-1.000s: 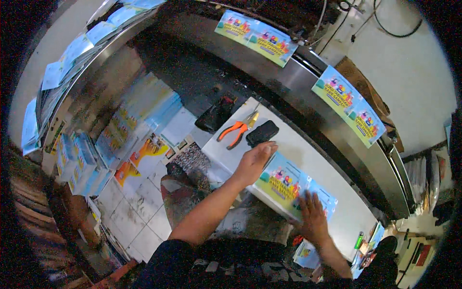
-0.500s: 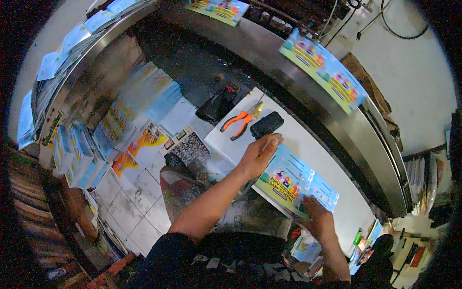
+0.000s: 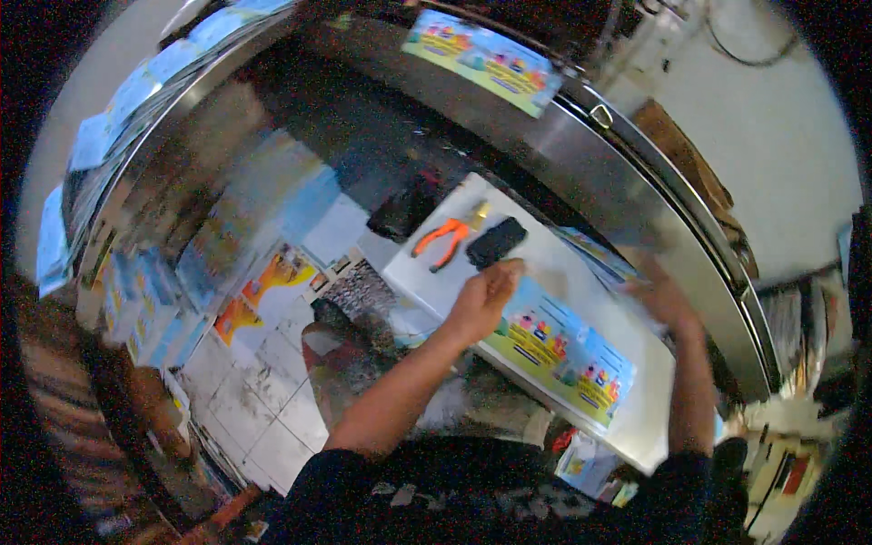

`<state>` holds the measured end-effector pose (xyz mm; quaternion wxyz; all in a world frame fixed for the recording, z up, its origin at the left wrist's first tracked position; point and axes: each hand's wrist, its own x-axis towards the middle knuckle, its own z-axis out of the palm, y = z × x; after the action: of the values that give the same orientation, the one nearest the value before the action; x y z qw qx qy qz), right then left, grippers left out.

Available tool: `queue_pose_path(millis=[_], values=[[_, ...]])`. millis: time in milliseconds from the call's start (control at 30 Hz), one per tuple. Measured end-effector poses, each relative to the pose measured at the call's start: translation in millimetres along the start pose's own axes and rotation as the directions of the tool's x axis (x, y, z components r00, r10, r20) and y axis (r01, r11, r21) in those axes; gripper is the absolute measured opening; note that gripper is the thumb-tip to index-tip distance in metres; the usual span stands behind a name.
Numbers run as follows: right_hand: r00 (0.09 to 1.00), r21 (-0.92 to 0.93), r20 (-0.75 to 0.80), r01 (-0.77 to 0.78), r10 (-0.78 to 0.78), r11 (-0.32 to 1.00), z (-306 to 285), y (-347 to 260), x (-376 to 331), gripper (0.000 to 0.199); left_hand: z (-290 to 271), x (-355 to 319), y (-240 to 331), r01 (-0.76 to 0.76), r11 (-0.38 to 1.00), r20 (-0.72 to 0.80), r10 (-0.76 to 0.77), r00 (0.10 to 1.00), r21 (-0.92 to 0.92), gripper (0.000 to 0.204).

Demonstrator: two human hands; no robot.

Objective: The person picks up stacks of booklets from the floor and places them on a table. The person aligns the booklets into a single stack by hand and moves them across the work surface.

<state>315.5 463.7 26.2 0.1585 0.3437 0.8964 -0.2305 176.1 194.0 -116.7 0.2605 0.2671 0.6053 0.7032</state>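
The left hand (image 3: 486, 295) rests with fingers curled on the near-left edge of a colourful printed sheet (image 3: 563, 350) lying on the white table (image 3: 545, 263). The right hand (image 3: 663, 295) is blurred at the sheet's far right; its finger state cannot be determined. Orange-handled pliers (image 3: 440, 243) and a black case (image 3: 495, 242) lie just beyond the left hand.

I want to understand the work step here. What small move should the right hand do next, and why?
Probably bring the right hand back onto the colourful printed sheet. The left hand presses only the sheet's upper left end, near the black case and orange pliers, while the right hand is blurred at the far edge of the white board, apparently off the sheet.
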Motion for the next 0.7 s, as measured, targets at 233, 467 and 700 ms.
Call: queue_pose_path(millis=[233,467,700], values=[[0.79,-0.375,-0.459,0.242,-0.406,0.895,133,50,31,0.057,2,-3,8,-0.108,0.959,0.029,0.104,0.994,0.262,0.039],[0.722,-0.277,-0.567,0.287,-0.397,0.917,66,48,-48,0.042,4,-6,13,-0.127,0.962,-0.017,0.135,0.991,0.243,0.034],[0.834,-0.347,-0.1,0.481,-0.542,0.805,161,29,-176,0.056,-3,1,-5,-0.036,0.987,-0.091,0.022,0.996,-0.156,0.041]])
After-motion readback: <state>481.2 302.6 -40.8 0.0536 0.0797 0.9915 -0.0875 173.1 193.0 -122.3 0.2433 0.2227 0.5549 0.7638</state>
